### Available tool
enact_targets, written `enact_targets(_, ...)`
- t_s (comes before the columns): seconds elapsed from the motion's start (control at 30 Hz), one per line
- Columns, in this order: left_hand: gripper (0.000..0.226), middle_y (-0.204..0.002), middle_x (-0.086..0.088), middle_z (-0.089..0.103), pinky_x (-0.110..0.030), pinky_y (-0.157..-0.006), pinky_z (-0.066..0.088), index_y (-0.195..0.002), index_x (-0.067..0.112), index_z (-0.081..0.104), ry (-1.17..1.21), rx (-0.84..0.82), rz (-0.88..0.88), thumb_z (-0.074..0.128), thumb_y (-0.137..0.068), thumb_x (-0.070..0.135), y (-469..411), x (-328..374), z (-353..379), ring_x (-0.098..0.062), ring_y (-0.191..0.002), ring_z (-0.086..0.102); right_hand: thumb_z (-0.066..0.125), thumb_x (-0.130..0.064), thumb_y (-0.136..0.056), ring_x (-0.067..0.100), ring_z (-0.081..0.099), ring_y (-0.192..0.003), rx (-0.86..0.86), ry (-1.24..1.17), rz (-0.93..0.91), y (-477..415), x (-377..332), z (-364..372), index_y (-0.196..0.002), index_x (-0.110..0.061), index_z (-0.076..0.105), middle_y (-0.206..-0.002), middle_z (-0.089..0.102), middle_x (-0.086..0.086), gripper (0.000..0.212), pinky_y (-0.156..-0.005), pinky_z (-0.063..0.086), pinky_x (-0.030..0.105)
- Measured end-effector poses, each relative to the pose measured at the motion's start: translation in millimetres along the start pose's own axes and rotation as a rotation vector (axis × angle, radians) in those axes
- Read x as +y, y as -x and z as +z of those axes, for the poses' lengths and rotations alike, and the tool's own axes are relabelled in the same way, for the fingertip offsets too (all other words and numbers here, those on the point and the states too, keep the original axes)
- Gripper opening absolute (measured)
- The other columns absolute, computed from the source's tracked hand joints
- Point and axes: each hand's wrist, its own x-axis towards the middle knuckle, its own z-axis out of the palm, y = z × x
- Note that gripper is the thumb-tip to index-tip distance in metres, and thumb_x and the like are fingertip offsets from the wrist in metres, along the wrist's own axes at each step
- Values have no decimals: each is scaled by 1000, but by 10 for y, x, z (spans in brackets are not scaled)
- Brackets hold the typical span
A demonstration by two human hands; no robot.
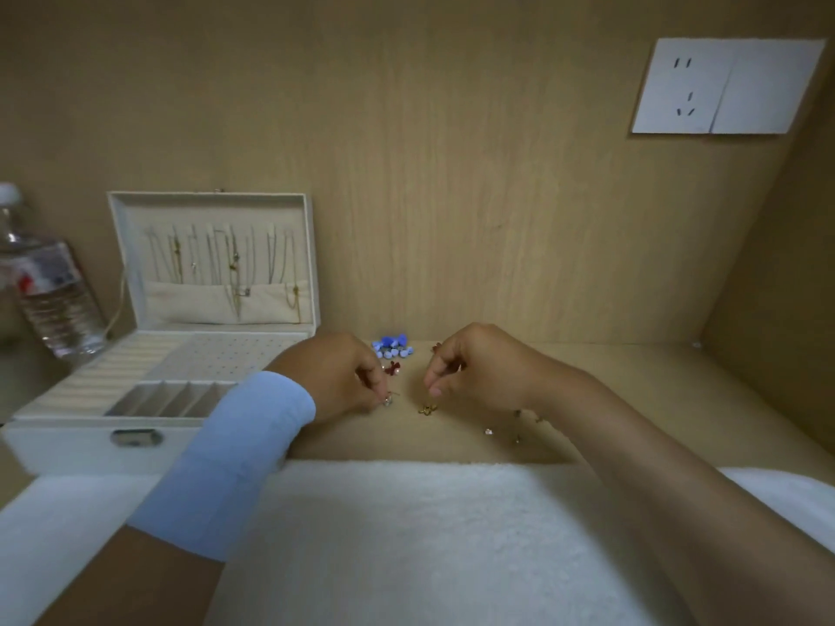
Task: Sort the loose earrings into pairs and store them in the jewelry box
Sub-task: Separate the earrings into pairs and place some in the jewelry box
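water bottle (54,300), wall socket (723,92), white towel (429,535)

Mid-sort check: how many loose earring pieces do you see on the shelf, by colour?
Blue cluster: 1, its pieces too blurred to count
Red earring: 1
Gold earring: 1
Silver earring: 1, pinched by the left hand
Pale pieces by the right forearm: 2 discernible
Total: 6

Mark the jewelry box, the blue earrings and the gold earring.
jewelry box (63,447): head view, on its bare white front wall.
blue earrings (391,347): head view, on the middle of the cluster.
gold earring (427,409): head view, on the centre of the small gold piece.
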Motion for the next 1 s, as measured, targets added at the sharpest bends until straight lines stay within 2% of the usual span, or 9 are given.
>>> enact_targets(0.1, 14, -74, 23, 64, -24, -80, 51, -68, 37, 70, -114, -35, -1, 71, -77, 26, 77, -45, 8, -4, -82, 63, 79, -13, -82, -13, 59, -69, -59, 30, -35, -68, -180, 224, -86, -21, 81, -74, 69, -19, 9, -70, 42, 5)
enact_targets(0.2, 11, -77, 19, 63, -25, -83, 51, -77, 35, 71, -172, -85, 15, 70, -79, 24, 109, -54, 39, -8, -86, 64, 78, -22, -82, -2, 62, -86, -60, 189, -43, -127, -270, 390, -89, -27, 78, -89, 74, -15, 8, -85, 49, 23)
enact_targets(0.23, 11, -79, 17, 65, -25, -84, 51, -78, 35, 71, -167, -102, 18, 71, -79, 24, 111, -60, 54, -9, -87, 64, 77, -25, -82, 2, 63, -91, -52, 258, -37, -131, -296, 417, -92, -30, 77, -94, 74, -14, 11, -86, 50, 27)
enact_targets(0.37, 11, -83, 16, 66, -27, -86, 52, -77, 34, 70, -147, -120, 16, 74, -78, 23, 108, -112, 94, -11, -89, 65, 72, -24, -85, 4, 62, -97, -25, 383, -56, -116, -361, 506, -104, -34, 72, -100, 73, -16, 21, -84, 50, 27)
enact_targets(0.57, 24, -96, 16, 70, -29, -93, 49, -101, 33, 71, -164, -123, 10, 77, -79, 28, 114, -168, 77, -9, -96, 63, 76, -36, -81, 0, 60, -94, -41, 356, -1, -57, -321, 373, -112, -39, 71, -99, 69, -22, 31, -78, 48, 24)
enact_targets(0.67, 17, -93, 15, 67, -29, -95, 47, -98, 34, 73, -201, -81, 18, 74, -81, 30, 107, -162, 115, -12, -97, 61, 69, -50, -85, 4, 60, -98, 29, 513, -52, -26, -309, 366, -110, -41, 73, -101, 70, -20, 26, -77, 44, 25)
enact_targets(0.73, 10, -88, 14, 66, -29, -94, 47, -90, 34, 73, -219, -59, 28, 72, -81, 30, 93, -148, 138, -13, -95, 62, 64, -52, -87, 9, 57, -97, 56, 575, -115, -25, -318, 438, -103, -41, 76, -98, 70, -17, 23, -83, 43, 28)
enact_targets(0.87, 10, -93, 12, 70, -27, -88, 49, -91, 32, 75, -239, -40, 20, 69, -82, 32, 69, -151, 155, -14, -92, 63, 57, -52, -89, 12, 48, -100, 107, 656, -168, -64, -313, 554, -94, -39, 76, -98, 67, -14, 24, -88, 26, 30)
enact_targets(1.0, 12, -95, 11, 71, -26, -86, 47, -93, 31, 75, -252, -37, 12, 68, -83, 33, 39, -174, 178, -15, -93, 63, 55, -53, -89, 12, 49, -101, 134, 660, -155, -88, -294, 621, -94, -39, 75, -96, 65, -14, 25, -95, 28, 34)
